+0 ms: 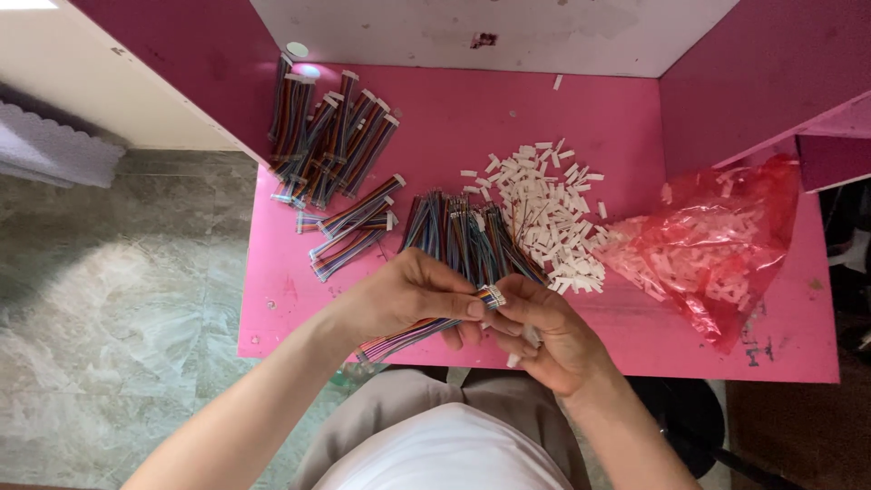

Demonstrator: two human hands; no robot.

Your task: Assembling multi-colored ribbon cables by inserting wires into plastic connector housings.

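My left hand (413,295) grips a multicoloured ribbon cable (399,338) near its end, the rest trailing down to the left. My right hand (549,331) meets it at the cable tip, fingers closed around small white plastic connectors (494,295); another white piece pokes out below the fingers. Both hands hover over the front edge of the pink table (454,136). Just beyond them lies a bundle of loose ribbon cables (463,238).
A pile of white connector housings (544,213) lies mid-table. A red plastic bag (712,249) with more of them sits at the right. Finished cables with white ends (331,145) are heaped at the far left. Pink side walls flank the table; marble floor lies at the left.
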